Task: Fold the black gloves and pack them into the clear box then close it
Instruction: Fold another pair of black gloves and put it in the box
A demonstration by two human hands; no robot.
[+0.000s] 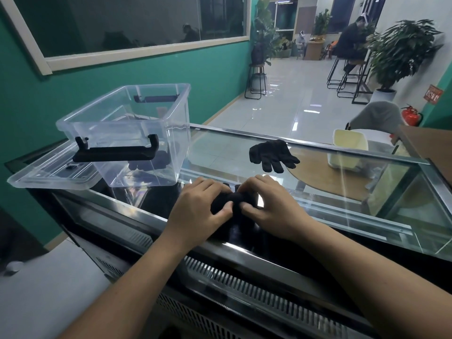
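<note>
glass counter (342,206) carries everything: clear box (137,143) open, up and left of the fingers and closer to the left hand (203,211), its lid (49,176) lying flat beside it (dark shapes show through the wall, can't tell whether they're gloves). both hands are pinched down on one bunched black glove (234,204) right at the near edge, left fingers (220,192) and right hand (271,206) meeting over its middle, long axis running left-right between them. second glove (271,155) lies flat and untouched, beyond the right fingertips, its fingers pointing back at the person, so my guess is the right hand takes it.

Bunched glove (233,200) near edge; 2nd glove (271,155) flat; clear box (137,133) open.
</note>
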